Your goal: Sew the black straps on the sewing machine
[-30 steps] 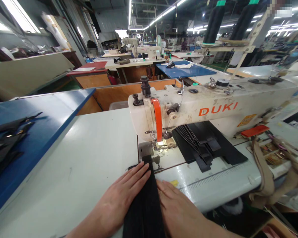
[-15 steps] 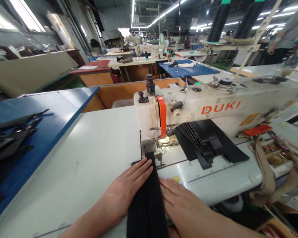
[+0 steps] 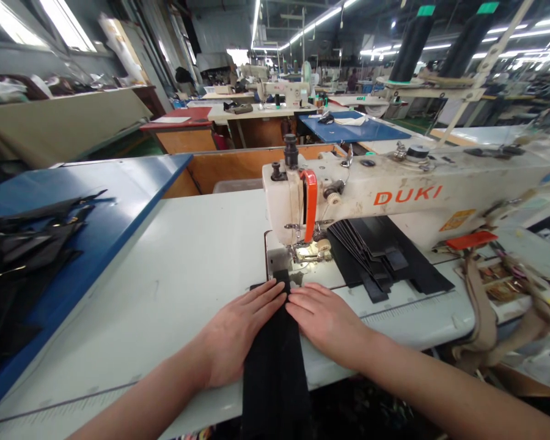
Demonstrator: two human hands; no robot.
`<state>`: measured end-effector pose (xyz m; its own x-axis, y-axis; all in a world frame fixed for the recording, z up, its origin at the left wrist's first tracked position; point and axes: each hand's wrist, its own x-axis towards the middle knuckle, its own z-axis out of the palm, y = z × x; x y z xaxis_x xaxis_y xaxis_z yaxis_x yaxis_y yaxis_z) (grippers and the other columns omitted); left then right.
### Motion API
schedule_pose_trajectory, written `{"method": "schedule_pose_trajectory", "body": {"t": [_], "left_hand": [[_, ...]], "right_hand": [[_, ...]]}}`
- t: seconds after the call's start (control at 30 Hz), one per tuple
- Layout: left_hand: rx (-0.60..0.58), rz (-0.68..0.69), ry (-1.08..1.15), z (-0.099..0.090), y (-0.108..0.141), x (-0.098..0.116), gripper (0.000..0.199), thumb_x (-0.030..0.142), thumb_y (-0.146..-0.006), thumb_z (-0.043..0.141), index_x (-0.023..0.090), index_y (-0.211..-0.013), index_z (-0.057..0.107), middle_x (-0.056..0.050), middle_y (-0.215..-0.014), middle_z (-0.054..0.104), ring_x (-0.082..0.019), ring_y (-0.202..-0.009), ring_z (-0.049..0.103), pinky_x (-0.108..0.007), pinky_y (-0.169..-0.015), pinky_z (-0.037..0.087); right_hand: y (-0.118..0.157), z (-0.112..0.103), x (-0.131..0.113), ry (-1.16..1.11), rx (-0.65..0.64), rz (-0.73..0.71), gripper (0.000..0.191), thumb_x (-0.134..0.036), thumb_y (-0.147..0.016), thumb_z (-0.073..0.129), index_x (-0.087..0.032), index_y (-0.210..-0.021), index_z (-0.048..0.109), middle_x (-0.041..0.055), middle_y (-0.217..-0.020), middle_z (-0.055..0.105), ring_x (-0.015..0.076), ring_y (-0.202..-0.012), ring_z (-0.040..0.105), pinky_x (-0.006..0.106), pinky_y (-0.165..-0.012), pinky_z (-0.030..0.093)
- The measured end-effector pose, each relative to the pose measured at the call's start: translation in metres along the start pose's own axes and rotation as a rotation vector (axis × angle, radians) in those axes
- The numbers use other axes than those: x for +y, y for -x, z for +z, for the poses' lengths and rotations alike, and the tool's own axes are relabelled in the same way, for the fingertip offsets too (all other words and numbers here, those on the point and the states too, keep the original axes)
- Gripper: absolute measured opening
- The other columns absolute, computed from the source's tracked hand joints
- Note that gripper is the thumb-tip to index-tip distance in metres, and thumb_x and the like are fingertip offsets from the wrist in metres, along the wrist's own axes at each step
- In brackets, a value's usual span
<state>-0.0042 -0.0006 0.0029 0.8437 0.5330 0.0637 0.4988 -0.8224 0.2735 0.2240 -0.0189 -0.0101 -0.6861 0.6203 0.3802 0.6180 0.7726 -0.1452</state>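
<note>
With fingers close together, presses left hand (image 3: 229, 342) and right hand (image 3: 332, 321) against the black strip (image 3: 275, 373), just short of the sewing machine (image 3: 394, 177) — could skew from uneven pressure, or slip back, weighed down past the pale table's edge (image 3: 229, 412).

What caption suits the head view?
Left hand flat on black fabric, right hand at its edge, before the DUKI sewing machine.
</note>
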Motion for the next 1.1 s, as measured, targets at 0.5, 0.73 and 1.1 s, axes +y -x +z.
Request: {"method": "schedule_pose_trajectory", "body": {"t": [0.5,0.73,1.1], "left_hand": [[-0.039,0.017,-0.082,-0.004,-0.003,0.002,0.072,0.017,-0.076,0.053,0.01,-0.144,0.031,-0.017,-0.151,0.034,-0.027,-0.142,0.025,-0.046,-0.114,0.03],[0.058,0.053,-0.12,0.003,-0.003,0.0,0.056,0.012,-0.089,0.04,0.012,-0.145,0.031,-0.017,-0.147,0.041,-0.025,-0.142,0.025,-0.045,-0.113,0.032],[0.051,0.104,-0.166,0.003,-0.019,-0.012,0.053,0.009,-0.088,0.04,0.007,-0.141,0.035,-0.02,-0.143,0.045,-0.028,-0.141,0.028,-0.045,-0.11,0.037]], "right_hand": [[-0.007,0.007,0.01,0.048,0.059,-0.107,0.013,-0.01,-0.093,0.052,-0.01,-0.093,0.065,0.0105,-0.099,0.069,0.0213,-0.097,0.063,0.035,-0.094,0.048],[-0.009,0.007,0.011,0.04,0.06,-0.118,0.009,-0.01,-0.091,0.057,-0.008,-0.094,0.065,0.0121,-0.099,0.069,0.0225,-0.097,0.064,0.036,-0.094,0.048],[-0.01,0.008,0.027,0.105,0.042,-0.14,0.014,-0.008,-0.093,0.05,-0.009,-0.094,0.064,0.0122,-0.1,0.067,0.0212,-0.098,0.062,0.036,-0.096,0.047]]}}
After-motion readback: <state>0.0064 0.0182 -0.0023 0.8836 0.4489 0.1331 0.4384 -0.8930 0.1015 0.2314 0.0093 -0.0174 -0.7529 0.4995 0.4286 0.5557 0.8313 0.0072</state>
